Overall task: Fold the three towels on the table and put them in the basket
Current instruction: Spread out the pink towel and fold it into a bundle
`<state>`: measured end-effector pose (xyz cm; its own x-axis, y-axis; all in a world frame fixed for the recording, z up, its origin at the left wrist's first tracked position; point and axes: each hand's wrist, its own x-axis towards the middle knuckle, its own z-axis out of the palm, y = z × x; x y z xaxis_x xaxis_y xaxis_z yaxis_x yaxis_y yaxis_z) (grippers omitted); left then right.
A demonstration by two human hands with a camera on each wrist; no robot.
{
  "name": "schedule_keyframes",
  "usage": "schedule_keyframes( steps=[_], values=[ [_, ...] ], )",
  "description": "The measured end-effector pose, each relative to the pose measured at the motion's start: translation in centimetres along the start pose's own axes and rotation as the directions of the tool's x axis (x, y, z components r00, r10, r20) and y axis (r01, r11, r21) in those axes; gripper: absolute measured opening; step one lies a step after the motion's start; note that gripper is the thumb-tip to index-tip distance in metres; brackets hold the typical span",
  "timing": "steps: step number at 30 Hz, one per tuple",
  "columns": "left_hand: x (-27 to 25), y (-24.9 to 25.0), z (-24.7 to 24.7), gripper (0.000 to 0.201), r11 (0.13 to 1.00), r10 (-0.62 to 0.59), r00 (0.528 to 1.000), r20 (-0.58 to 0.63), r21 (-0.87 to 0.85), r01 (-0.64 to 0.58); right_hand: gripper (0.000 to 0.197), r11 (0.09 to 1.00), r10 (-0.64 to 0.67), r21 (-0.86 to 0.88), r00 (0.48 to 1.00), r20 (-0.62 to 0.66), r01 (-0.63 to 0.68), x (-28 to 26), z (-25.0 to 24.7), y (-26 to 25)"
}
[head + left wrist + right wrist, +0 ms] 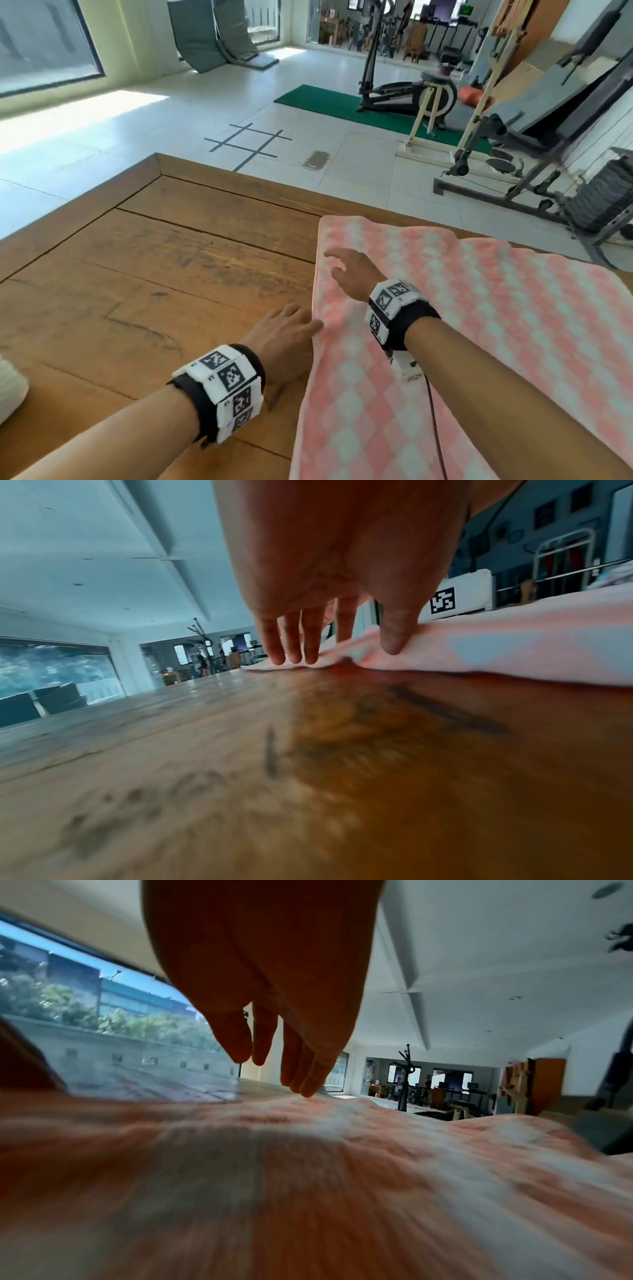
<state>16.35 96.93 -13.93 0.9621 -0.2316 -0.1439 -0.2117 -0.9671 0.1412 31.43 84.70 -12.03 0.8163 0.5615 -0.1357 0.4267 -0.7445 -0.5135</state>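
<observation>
Towel (462,342), pink-and-white checked, spread on wooden table (171,267), both hands at its left edge.

Cloth covers the right part of the tabletop, its left border raised in a soft ridge. Left hand (284,334): fingers straight, tips touching that border at the near side; in the left wrist view the thumb (394,631) presses on the cloth, holding nothing. Right hand (352,270): fingers relaxed and apart, just over the towel farther along, gripping nothing. White object (10,387), partly seen, at the table's near left edge.
</observation>
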Motion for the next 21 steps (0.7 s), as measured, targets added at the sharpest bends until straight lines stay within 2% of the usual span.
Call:
schedule_keyframes(
  steps=[3,6,8,9,10,12,14,17,19,20,21],
  values=[
    [-3.1,2.5,0.5,0.042,0.990,0.041,0.998,0.050,0.136,-0.047,0.042,0.996,-0.017,-0.092,0.999,0.039,0.021,-5.0,0.6,1.3],
    [-5.7,4.6,0.1,0.044,0.963,-0.008,0.999,-0.042,0.270,0.019,0.044,0.984,-0.031,-0.171,0.993,0.117,0.051,-10.7,1.0,2.4],
    [-7.2,6.2,0.4,0.055,0.962,0.034,0.993,-0.110,0.271,-0.003,0.046,0.975,-0.018,-0.215,0.989,0.149,0.050,-14.3,1.2,2.6],
    [-8.0,7.4,0.9,0.061,0.973,0.069,0.996,-0.065,0.225,-0.053,0.048,0.967,0.001,-0.253,0.986,0.167,0.041,-16.4,1.3,2.7],
    [-8.6,8.0,1.7,0.072,0.986,0.075,0.996,0.044,0.149,-0.081,0.049,0.957,0.023,-0.289,0.982,0.189,0.034,-18.0,1.5,2.7],
    [-8.9,8.5,2.7,0.101,0.997,-0.008,0.947,0.322,0.073,-0.017,0.051,0.936,0.062,-0.351,0.971,0.231,0.024,-20.1,2.0,2.7],
    [-8.8,8.5,2.5,0.115,0.991,-0.061,0.917,0.394,0.135,0.008,0.053,0.925,0.104,-0.381,0.956,0.275,0.009,-22.7,2.0,2.9],
    [-8.8,7.1,1.3,0.115,0.965,-0.171,0.919,0.355,0.247,0.085,0.057,0.924,0.139,-0.382,0.939,0.316,-0.008,-26.5,2.0,2.8],
    [-9.4,6.8,0.4,0.108,0.937,-0.218,0.940,0.263,0.326,0.126,0.056,0.932,0.139,-0.361,0.940,0.311,-0.018,-28.5,2.1,2.1],
    [-10.0,7.0,0.3,0.101,0.937,-0.243,0.944,0.224,0.305,0.169,0.054,0.937,0.125,-0.348,0.946,0.299,-0.013,-29.5,2.3,1.7],
    [-10.9,7.5,0.3,0.093,0.948,-0.278,0.939,0.200,0.213,0.236,0.052,0.944,0.096,-0.330,0.953,0.287,0.004,-30.5,2.6,1.2]
  ],
)
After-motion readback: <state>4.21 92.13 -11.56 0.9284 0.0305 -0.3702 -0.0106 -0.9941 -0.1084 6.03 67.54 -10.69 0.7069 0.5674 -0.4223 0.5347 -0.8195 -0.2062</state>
